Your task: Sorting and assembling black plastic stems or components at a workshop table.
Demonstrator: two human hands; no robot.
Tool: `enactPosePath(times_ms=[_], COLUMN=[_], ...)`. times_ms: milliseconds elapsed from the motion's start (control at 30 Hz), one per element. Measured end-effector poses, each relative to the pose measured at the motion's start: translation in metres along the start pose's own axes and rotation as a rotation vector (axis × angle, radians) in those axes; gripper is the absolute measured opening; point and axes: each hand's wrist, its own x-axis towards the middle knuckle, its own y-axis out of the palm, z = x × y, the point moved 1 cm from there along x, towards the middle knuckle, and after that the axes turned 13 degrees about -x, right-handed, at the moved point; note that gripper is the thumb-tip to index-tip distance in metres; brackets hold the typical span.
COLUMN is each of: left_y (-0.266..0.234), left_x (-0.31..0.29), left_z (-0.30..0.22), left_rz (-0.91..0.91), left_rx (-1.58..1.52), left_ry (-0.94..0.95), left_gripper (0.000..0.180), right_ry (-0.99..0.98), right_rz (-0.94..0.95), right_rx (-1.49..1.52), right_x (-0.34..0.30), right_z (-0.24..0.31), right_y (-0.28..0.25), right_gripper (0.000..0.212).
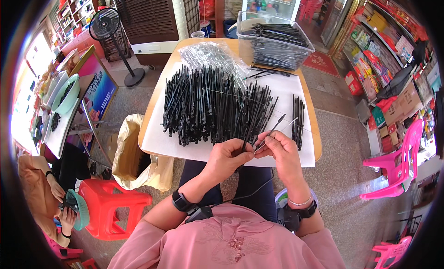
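My left hand [223, 159] is closed, its thumb and fingers pinching a slim black rod at the table's near edge. Close beside it, my right hand [285, 158] pinches another thin black rod [277, 123] that slants up and away. A fine pale wire [287, 125] also runs up from between the fingers; which hand grips it is hard to tell. Just beyond lies a big heap of black rods [199, 107] with small knobbed ends. To its right, several rods lie in a neat row [298, 123] on the white sheet [282, 90].
Crumpled clear plastic [210, 53] covers the heap's far end. A clear bin of rods [277, 53] stands at the far right corner. A lined sack [127, 151] and red stool [108, 209] are at left, where another person's hands [64, 209] hold a green basket.
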Motion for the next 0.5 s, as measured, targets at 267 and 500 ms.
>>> enactPosePath(times_ms=[267,500], left_y=[-0.0006,0.0043], left_x=[0.0008,0.0008], left_z=[0.0028,-0.0028], left_rz=[-0.001,-0.019], left_rx=[0.002,-0.02], left_ry=[-0.017,-0.045], left_gripper=[0.01,0.013], right_ry=[-0.061,-0.144], right_rz=[-0.011,-0.131], right_rx=[-0.194,-0.353], right_x=[-0.0052,-0.0046], right_z=[0.0076,0.0006], right_y=[0.0045,0.0102], right_gripper=[0.015,0.012])
